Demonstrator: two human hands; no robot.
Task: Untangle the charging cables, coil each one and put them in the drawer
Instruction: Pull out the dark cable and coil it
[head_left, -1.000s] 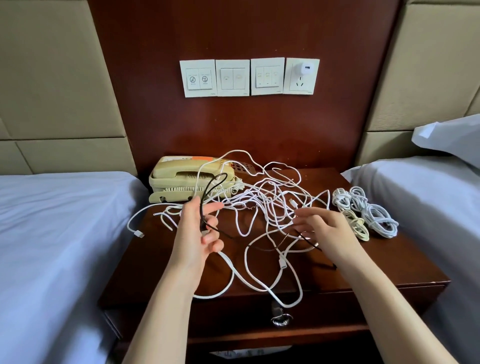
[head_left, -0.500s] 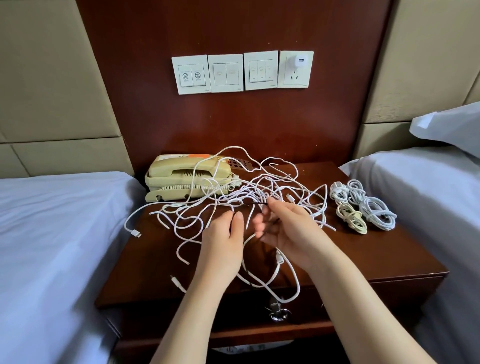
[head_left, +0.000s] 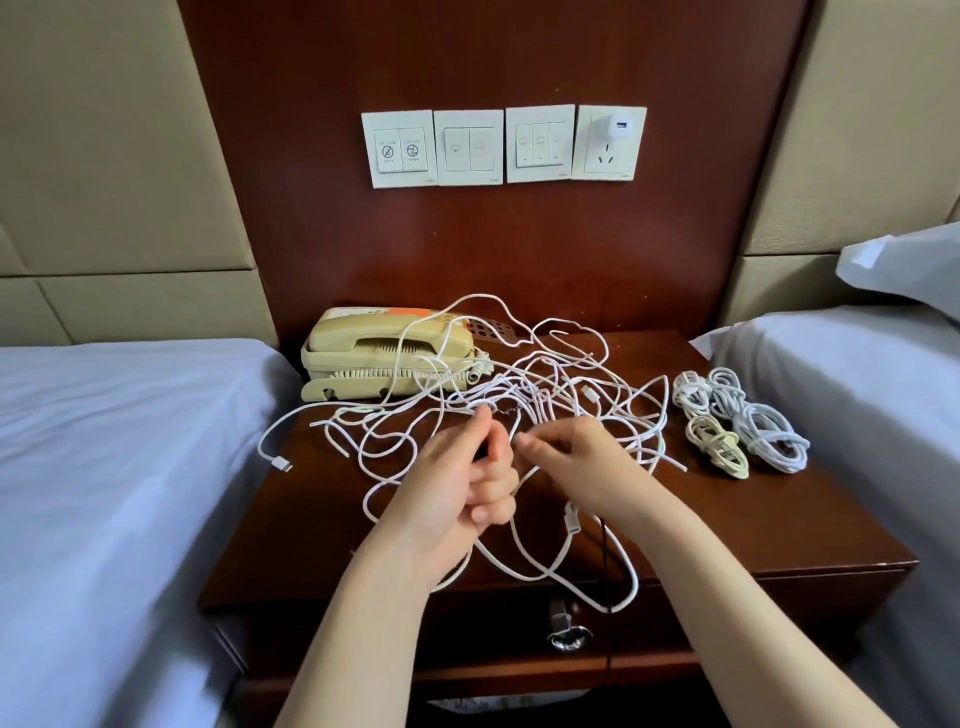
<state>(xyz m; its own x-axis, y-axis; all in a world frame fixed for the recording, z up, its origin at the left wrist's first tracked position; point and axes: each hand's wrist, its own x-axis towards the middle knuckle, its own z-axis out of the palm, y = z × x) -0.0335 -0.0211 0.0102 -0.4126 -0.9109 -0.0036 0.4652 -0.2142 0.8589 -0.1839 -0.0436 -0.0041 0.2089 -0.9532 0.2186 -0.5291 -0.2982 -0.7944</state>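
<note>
- Sprawling on the tabletop (head_left: 779, 519), tangled cables (head_left: 519, 387) are pinched by curled fingers (head_left: 493, 480) of the left hand (head_left: 452, 493).
- Fingers (head_left: 535, 447) of the right hand (head_left: 582, 462) are curled among them; their hold cannot be told.

Left hand (head_left: 467, 483), a second ago raised near the phone (head_left: 384, 348) holding a black cable loop, now sits at the middle of the white cable tangle (head_left: 550, 384), fingers curled, thumb and forefinger pinching a strand. Right hand (head_left: 582, 462) has moved in from the tangle's right part; its fingertips now almost meet the left's. Black cable (head_left: 604, 551) now hangs below the right wrist
</note>
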